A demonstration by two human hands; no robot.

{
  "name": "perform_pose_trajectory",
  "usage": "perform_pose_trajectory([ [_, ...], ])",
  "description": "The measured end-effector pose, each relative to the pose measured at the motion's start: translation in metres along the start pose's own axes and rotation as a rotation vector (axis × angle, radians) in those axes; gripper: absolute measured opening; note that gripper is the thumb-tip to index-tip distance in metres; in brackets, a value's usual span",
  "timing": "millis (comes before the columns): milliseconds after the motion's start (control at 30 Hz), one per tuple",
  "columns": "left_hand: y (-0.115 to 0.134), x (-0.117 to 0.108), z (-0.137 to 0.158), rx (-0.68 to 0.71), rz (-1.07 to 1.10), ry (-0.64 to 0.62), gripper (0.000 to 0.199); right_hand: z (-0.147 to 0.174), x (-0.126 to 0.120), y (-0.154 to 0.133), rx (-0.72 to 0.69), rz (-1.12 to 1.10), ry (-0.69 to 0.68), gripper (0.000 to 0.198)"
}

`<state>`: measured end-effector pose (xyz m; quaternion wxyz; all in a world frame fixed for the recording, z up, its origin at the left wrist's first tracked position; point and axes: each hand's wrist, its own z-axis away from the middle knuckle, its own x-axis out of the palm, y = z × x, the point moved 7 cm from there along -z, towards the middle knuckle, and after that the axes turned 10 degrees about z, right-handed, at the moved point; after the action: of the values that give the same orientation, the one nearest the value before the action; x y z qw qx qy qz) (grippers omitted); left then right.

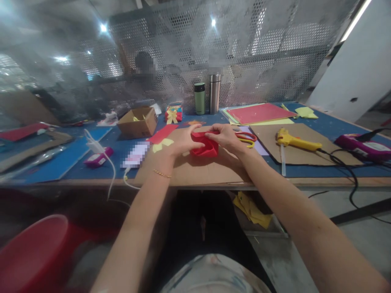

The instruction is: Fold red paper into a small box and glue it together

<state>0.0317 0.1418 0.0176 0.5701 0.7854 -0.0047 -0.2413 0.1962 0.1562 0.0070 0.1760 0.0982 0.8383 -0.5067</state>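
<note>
On a cardboard sheet [189, 173] at the table's front edge sits a small red box [205, 152], folded from paper or felt and open at the top. My left hand [183, 142] curves round its left side, with the thumb near the rim. From the right, my right hand [224, 137] pinches the box's upper edge. A red strip [163, 133] and a yellow bow-shaped cutout [162, 145] lie left of my left hand. Just beyond my right hand are scissors [249, 139] with red and yellow handles.
A yellow glue gun [301, 142] rests on another cardboard piece [305, 156], its cable running right. Behind stand a green tumbler [199, 99], a steel flask [215, 93], a decorated red box [174, 114] and a cardboard box [139, 123]. Coloured sheets [259, 113] lie back right.
</note>
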Motion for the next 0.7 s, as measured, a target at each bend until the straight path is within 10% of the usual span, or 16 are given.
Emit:
perform_pose_trajectory([
  [500,0.0087,-0.0039,0.0009,-0.022,0.002,0.094,0.061,0.0024,0.0052,0.0014,0.044,-0.189,-0.079,0.036],
  [700,0.0083,0.002,0.0055,-0.103,0.037,0.029,0.01,0.003,0.006,0.0031,0.063,-0.151,-0.12,0.033],
])
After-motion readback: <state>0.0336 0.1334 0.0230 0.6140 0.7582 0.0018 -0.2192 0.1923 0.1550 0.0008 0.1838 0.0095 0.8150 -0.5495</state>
